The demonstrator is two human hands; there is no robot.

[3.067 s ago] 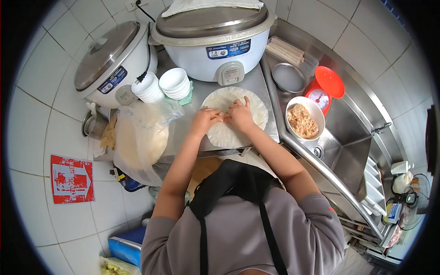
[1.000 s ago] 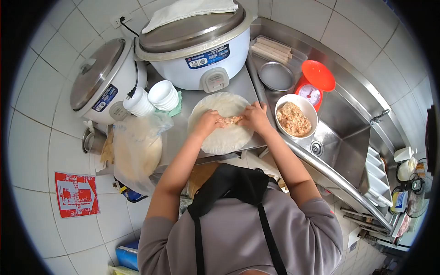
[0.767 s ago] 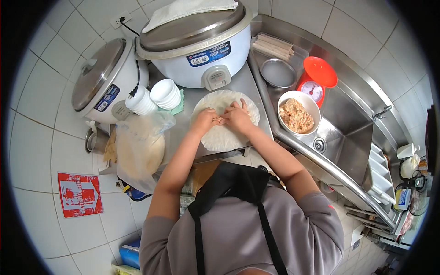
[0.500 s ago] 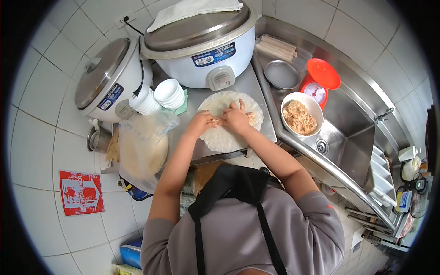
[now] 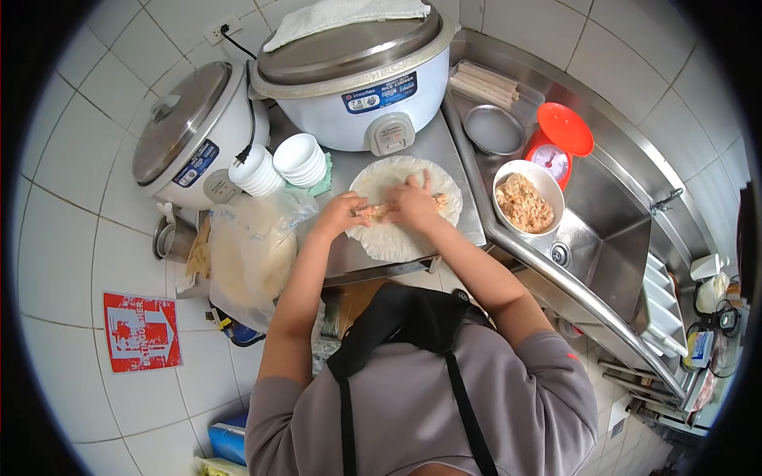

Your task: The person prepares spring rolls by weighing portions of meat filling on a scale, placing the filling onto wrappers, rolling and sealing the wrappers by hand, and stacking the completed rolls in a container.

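Note:
A round, thin, pale wrapper [image 5: 397, 247] lies flat on the steel table. A strip of orange-pink minced filling [image 5: 375, 212] runs across its middle. At the strip's left end is my left hand [image 5: 340, 216], its fingers drawn together on the filling. My right hand [image 5: 413, 205] rests over the strip further right, fingers apart and pressing down, hiding part of it. More filling shows just right of that hand. A white bowl [image 5: 498, 208] at the sink's edge holds a mound of the same filling mixture [image 5: 524, 204].
Behind the wrapper stands a large rice cooker [image 5: 349, 127], with another cooker [image 5: 171, 170] at left. Stacked white bowls [image 5: 300, 163] and a plastic bag of wrappers [image 5: 254, 254] sit left. A red scale [image 5: 565, 131], a round metal pan [image 5: 494, 131] and the sink [image 5: 611, 214] are right.
My left hand has shifted left along the strip, away from my right hand, and more filling shows between them. My right hand's fingers have spread out over the filling.

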